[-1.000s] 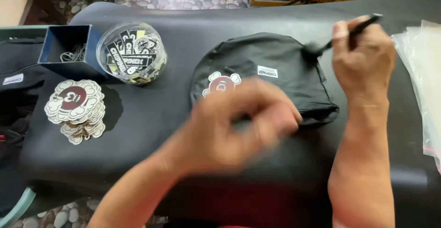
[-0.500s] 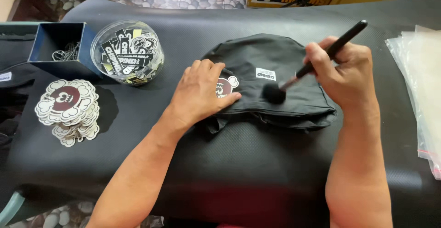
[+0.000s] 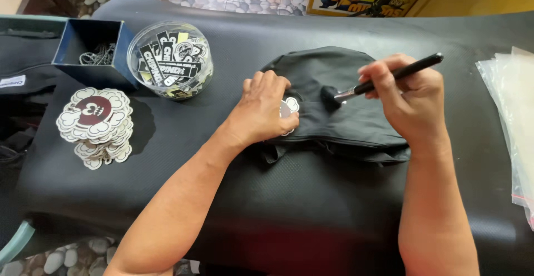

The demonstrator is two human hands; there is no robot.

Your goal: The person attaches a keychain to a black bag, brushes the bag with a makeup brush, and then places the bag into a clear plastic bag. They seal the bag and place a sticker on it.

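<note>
A folded black garment [image 3: 345, 120] lies in the middle of a black padded table [image 3: 334, 209]. My left hand [image 3: 261, 109] presses flat on its left side, partly covering a white cloud-shaped tag [image 3: 289, 108]. My right hand [image 3: 409, 95] grips a black brush [image 3: 384, 81] by its handle. The dark bristle head touches the garment just right of the tag.
A stack of cloud-shaped cards [image 3: 95, 125] sits at the left. Behind it are a dark blue box [image 3: 92, 51] with metal chains and a clear round tub [image 3: 169, 59] of stickers. Clear plastic bags [image 3: 514, 120] lie at the right edge.
My left hand came down from mid-air onto the garment and its tag. My right hand swung the brush from the garment's far right corner down to the middle, beside the tag.
</note>
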